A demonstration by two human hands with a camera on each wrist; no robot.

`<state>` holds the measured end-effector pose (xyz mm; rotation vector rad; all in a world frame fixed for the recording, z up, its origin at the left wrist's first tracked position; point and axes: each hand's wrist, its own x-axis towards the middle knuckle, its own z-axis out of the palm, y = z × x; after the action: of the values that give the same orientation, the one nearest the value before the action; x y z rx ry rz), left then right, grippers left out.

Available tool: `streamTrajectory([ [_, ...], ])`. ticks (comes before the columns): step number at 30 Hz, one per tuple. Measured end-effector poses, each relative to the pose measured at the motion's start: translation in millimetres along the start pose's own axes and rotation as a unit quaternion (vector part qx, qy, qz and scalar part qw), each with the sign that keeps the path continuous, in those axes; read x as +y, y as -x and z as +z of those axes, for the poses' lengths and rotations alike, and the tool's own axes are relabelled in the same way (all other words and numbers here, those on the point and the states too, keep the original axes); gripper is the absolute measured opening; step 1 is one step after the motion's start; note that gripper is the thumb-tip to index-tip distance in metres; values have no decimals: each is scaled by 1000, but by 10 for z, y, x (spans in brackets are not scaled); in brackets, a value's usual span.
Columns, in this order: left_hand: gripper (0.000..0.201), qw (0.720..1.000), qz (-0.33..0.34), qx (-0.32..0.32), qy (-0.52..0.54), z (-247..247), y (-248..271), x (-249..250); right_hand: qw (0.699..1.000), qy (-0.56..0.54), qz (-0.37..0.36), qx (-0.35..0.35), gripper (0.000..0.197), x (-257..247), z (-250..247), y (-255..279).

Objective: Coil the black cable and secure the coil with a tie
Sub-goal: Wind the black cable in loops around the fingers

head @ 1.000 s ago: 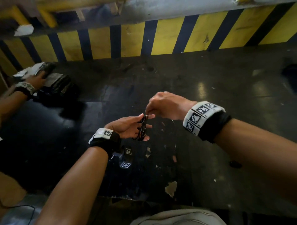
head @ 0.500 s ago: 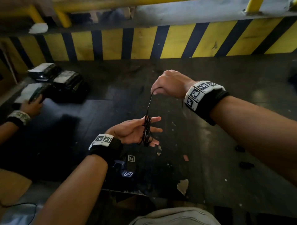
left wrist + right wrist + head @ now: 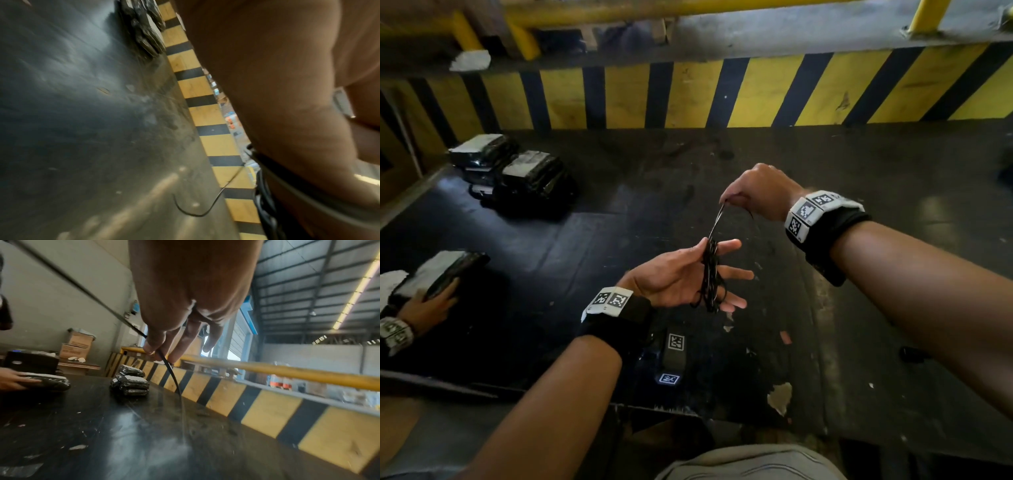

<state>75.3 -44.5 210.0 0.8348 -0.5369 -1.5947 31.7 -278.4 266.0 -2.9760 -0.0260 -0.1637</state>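
My left hand (image 3: 681, 274) lies palm up over the black table (image 3: 876, 325), fingers stretched out. The black cable (image 3: 710, 274) is wound in several loops around those fingers, and the thumb presses on the top of the coil. My right hand (image 3: 753, 192) hovers above and to the right, pinching a strand of the cable (image 3: 717, 219) that runs taut down to the coil. In the right wrist view my right hand (image 3: 156, 350) pinches the cable (image 3: 172, 374) between thumb and fingers. In the left wrist view the cable (image 3: 265, 203) hangs under my left hand (image 3: 277, 97). No tie is visible.
Stacks of black wrapped packs (image 3: 530, 174) sit at the far left of the table. Another person's hand (image 3: 431, 305) rests on a pack (image 3: 445, 274) at the left edge. A yellow-and-black striped barrier (image 3: 722, 92) bounds the far side. A small marked black device (image 3: 674, 356) lies under my left wrist.
My right hand has risen from beside the left fingers, drawing a strand of cable up taut. The other person's hand moved from the far stack to a nearer pack.
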Motion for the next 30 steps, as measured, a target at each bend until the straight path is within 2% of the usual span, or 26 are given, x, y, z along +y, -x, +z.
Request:
streamTrajectory([
  [5, 48, 996, 37, -72, -33, 206, -69, 247, 986, -163, 41, 10, 14, 59, 456, 331],
  [8, 48, 993, 67, -77, -54, 271, -155, 417, 967, -246, 66, -12, 19, -102, 767, 588],
  [10, 50, 992, 75, -70, -73, 271, -235, 541, 965, -257, 52, 5, 23, -183, 988, 701],
  [12, 50, 991, 80, -55, -88, 248, -314, 634, 964, -262, 38, 0, 16, -271, 1119, 794],
  [16, 51, 993, 73, -20, -91, 105, -438, 722, 963, -269, 2, -4, 18, -427, 1162, 911],
  [24, 48, 985, 62, 116, -107, -286, -486, 706, 971, -232, -48, 13, 22, -461, 966, 1022],
  [30, 48, 976, -10, 189, -105, -506, -486, 506, 990, -122, -76, 2, 24, -404, 715, 1011],
])
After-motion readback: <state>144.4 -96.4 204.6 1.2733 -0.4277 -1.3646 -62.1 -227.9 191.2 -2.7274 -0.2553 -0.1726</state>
